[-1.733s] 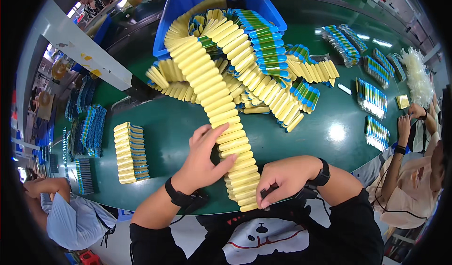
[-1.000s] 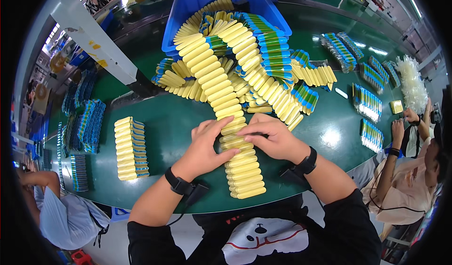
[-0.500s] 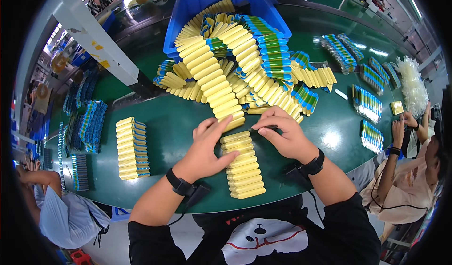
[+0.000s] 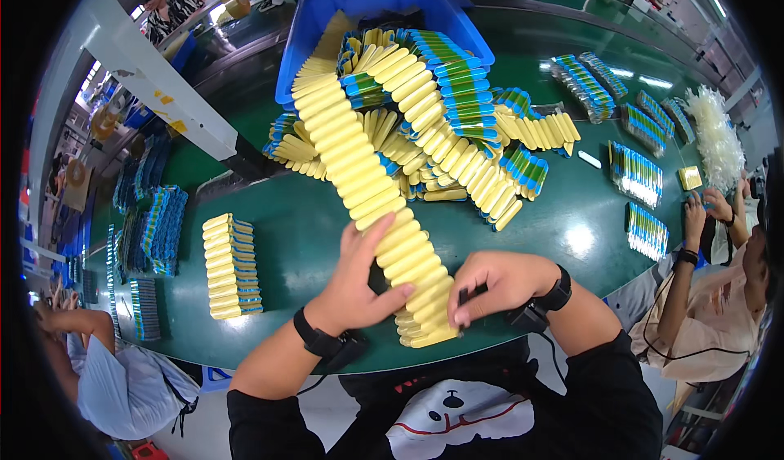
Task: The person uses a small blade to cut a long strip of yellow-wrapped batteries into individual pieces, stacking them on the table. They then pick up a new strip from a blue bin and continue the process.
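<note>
A long strip of joined yellow oblong packets (image 4: pixel 353 170) runs from the blue bin down toward me. Its near end overlies a folded yellow stack (image 4: pixel 425 337). My left hand (image 4: pixel 355 276) grips the strip's left side, index finger and thumb spaced apart along it; the fingertips beneath are hidden. At the strip's near right edge, my right hand (image 4: pixel 502 287) is closed in a pinch on a small dark tool (image 4: pixel 463 301), whose kind I cannot make out. A second folded yellow stack (image 4: pixel 231 265) stands to the left, blue edges showing.
The blue bin (image 4: pixel 287 68) stands at the far side, strips spilling onto the green table (image 4: pixel 327 215). Blue-green packet bundles (image 4: pixel 637 174) lie at right, and more blue bundles (image 4: pixel 163 223) at left. A metal post (image 4: pixel 155 76) rises far left. Co-workers sit on both sides.
The strip has come toward me and now covers much of the near stack. My right hand has moved nearer with the dark tool; my left has shifted slightly nearer.
</note>
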A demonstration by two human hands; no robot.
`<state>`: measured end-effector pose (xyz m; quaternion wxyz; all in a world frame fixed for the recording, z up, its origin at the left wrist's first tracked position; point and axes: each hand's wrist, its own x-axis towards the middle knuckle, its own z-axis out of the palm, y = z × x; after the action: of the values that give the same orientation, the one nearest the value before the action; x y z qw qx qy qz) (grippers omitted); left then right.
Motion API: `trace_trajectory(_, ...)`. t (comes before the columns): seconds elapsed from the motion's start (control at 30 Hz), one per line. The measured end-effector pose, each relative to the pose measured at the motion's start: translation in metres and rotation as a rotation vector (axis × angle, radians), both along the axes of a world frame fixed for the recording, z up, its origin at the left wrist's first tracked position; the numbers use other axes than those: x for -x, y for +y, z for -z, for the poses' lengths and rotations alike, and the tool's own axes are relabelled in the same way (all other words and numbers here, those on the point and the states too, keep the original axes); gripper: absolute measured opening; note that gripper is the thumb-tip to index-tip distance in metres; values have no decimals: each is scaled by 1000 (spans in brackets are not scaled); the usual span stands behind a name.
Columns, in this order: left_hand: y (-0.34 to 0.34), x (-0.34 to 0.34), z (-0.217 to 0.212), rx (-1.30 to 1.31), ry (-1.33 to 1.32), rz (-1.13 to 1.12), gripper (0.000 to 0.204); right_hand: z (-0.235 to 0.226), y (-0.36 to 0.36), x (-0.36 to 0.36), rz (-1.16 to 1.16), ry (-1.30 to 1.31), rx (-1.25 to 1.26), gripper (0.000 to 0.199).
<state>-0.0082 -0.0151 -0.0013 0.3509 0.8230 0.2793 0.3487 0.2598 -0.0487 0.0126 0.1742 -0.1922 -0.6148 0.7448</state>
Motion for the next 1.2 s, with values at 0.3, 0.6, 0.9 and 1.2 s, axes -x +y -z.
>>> trace_trajectory(0.3,16,-5,0,48,363,-102,79,-3,-1,9,-194,-72,142,17)
trace_trajectory(0.6,27,-2,3,85,355,-35,80,-8,11,-13,-267,-152,23,16)
trace_trajectory(0.9,30,1,6,98,312,-7,82,17,25,33,707,-124,-679,20)
trace_trajectory(1.2,32,0,-2,132,327,14,79,18,28,29,701,-345,-837,18)
